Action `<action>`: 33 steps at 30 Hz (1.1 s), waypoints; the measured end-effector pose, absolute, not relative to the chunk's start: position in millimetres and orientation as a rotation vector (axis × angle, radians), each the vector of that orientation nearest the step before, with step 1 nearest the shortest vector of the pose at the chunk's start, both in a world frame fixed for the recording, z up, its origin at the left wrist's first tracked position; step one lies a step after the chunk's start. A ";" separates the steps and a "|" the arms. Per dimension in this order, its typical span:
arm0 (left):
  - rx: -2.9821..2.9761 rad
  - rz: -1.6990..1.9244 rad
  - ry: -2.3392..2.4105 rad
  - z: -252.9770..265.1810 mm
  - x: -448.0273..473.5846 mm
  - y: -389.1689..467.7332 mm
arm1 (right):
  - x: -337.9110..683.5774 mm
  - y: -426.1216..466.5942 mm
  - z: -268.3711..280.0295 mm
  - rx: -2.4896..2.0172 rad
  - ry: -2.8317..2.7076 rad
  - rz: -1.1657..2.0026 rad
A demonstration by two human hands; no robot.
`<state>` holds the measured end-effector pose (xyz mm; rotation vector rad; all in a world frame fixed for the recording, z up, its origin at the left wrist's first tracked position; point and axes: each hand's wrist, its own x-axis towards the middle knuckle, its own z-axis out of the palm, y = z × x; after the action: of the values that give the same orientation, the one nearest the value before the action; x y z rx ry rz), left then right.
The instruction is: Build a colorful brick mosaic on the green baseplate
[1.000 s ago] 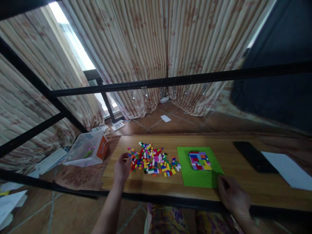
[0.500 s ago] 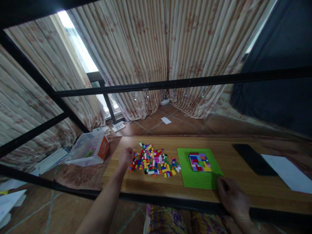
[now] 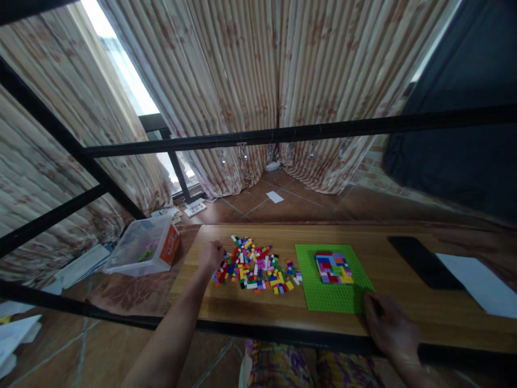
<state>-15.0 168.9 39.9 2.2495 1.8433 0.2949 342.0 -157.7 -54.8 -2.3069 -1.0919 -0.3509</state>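
My left hand (image 3: pixel 210 256) is at the left edge of a loose pile of small toy building bricks (image 3: pixel 262 264) in many colours. Its fingers are pressed together, and whatever they hold is hidden. To the right of the pile lies a green studded baseplate (image 3: pixel 323 299), bearing a low multicoloured block of joined bricks (image 3: pixel 334 268). My right hand (image 3: pixel 390 326) rests curled at the baseplate's near right corner, close to the table's front edge. Its fingers are closed, and nothing shows in them.
The wooden table (image 3: pixel 226 310) has a black front edge. A black flat slab (image 3: pixel 424 262) and a white sheet (image 3: pixel 480 283) lie at the right. On the left stands a clear plastic box (image 3: pixel 137 248) with an orange label. A black metal bar (image 3: pixel 258 139) crosses beyond the table.
My left hand has shifted slightly at the pile's left edge, its fingers a little higher. My right hand keeps its curled pose by the baseplate. The view has moved slightly.
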 end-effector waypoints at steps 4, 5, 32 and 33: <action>2.293 0.371 1.830 43.8 -10.8 159.9 | 341.1 -157.7 -52.7 -2.253 -1.106 -0.371; 2.300 0.390 1.816 45.2 -9.1 156.5 | 340.7 -157.6 -52.0 -2.248 -1.101 -0.383; 2.136 0.493 1.406 47.2 31.3 107.5 | 335.8 -156.1 -45.9 -2.315 -1.084 -0.395; 2.076 0.529 1.392 45.2 29.6 107.5 | 336.5 -156.4 -46.9 -2.316 -1.082 -0.395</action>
<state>29.6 107.5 45.2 2.0756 1.3923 0.5287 336.5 -156.4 -46.9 -2.3162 -1.0815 -0.3945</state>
